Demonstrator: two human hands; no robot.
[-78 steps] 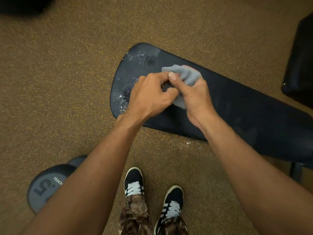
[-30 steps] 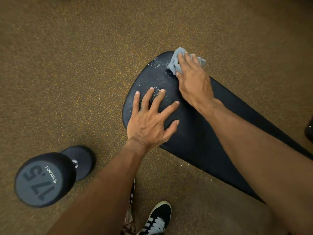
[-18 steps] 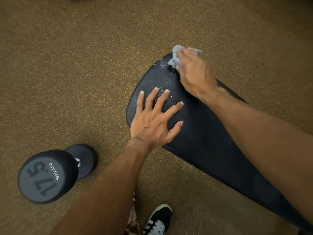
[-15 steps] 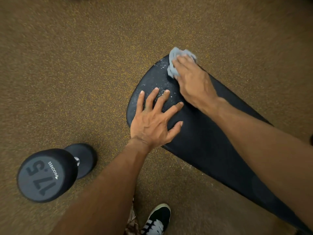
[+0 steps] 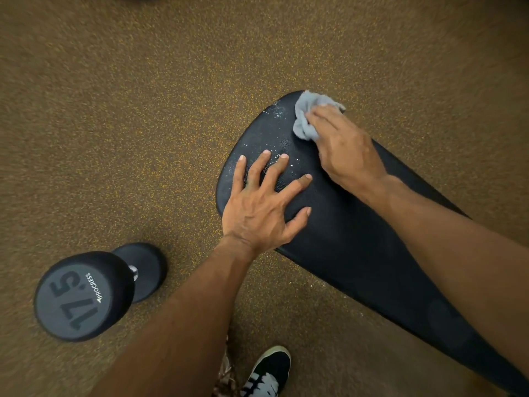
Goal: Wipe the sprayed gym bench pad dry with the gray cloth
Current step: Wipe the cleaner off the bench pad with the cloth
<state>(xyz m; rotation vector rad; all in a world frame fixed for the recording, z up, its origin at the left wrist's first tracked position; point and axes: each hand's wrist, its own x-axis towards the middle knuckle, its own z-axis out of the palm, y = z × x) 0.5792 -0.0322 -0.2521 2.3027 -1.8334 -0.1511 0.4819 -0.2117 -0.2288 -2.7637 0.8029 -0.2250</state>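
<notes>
The black bench pad (image 5: 352, 242) runs from the centre down to the lower right, with spray droplets glinting on its rounded far end. A crumpled gray cloth (image 5: 306, 118) lies on that far end near the top edge. My right hand (image 5: 346, 150) presses the cloth down on the pad, fingers fairly straight over it. My left hand (image 5: 263, 204) rests flat on the pad's near left edge, fingers spread, holding nothing. Part of the cloth is hidden under my right hand.
A black 17.5 dumbbell (image 5: 86, 296) lies on the speckled brown rubber floor (image 5: 128, 124) at the lower left. My black-and-white shoe (image 5: 269, 373) shows at the bottom edge, just in front of the bench.
My hands came apart from bunching the cloth. The left hand settled flat on the pad. The right hand has been rubbing the cloth back and forth over the pad's far end.
</notes>
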